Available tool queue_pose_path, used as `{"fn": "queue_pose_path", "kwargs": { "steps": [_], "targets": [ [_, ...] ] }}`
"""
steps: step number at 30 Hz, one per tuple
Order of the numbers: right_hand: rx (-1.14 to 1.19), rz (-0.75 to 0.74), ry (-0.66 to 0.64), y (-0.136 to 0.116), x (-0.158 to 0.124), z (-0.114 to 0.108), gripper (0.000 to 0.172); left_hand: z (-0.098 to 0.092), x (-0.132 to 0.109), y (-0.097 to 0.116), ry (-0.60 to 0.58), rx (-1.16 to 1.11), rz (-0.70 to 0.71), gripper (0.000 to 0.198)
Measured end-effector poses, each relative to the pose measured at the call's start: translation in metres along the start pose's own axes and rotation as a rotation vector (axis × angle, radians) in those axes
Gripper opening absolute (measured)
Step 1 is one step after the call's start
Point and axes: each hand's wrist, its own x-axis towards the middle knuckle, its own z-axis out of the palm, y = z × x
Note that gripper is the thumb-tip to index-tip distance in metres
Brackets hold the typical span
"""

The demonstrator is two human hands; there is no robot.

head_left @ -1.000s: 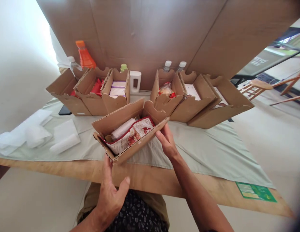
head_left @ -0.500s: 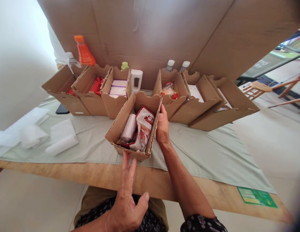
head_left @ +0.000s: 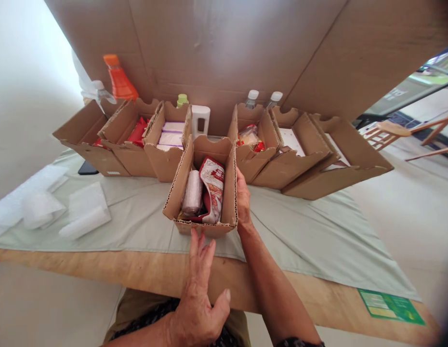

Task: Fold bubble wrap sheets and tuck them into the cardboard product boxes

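Observation:
In front of me stands an open cardboard box [head_left: 200, 228], resting on the cloth. It holds a clear-wrapped cylindrical roll [head_left: 192, 193] on its left and a red-and-white printed food packet [head_left: 214, 190] on its right. My left hand [head_left: 202, 294] is open, palm turned to the box, its stretched fingertips against the lower front wall. My right hand [head_left: 243, 200] lies along the outside of the right wall, its fingers extended and partly hidden by the box. Neither hand is inside the box.
Several similar boxes form a row behind, including one with white-and-purple packs [head_left: 171, 135] and one with red packets [head_left: 139, 131]. An orange bottle [head_left: 120, 79] and a white handled container [head_left: 200, 120] stand behind. Bubble wrap [head_left: 87, 209] lies left. The wooden table edge [head_left: 137, 270] is near me.
The box has turned to sit straighter, its front now facing me more squarely. Both hands stay against it, the right one lower along the side wall. My view has shifted slightly.

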Motion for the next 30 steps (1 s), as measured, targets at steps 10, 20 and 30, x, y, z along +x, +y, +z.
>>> {"fn": "queue_pose_path", "kwargs": {
  "steps": [10, 20, 30],
  "targets": [
    [0.041, 0.128, 0.05, 0.017, -0.013, 0.001, 0.068, 0.008, 0.002, 0.001, 0.041, -0.017, -0.001, 0.097],
    [-0.153, -0.051, 0.186, -0.024, 0.008, -0.038, 0.054, 0.007, 0.005, -0.006, 0.041, 0.001, 0.01, 0.096],
    [-1.104, 0.06, -0.048, -0.067, 0.088, -0.078, 0.023, 0.005, 0.006, -0.01, 0.064, 0.027, -0.005, 0.092]
  ]
}}
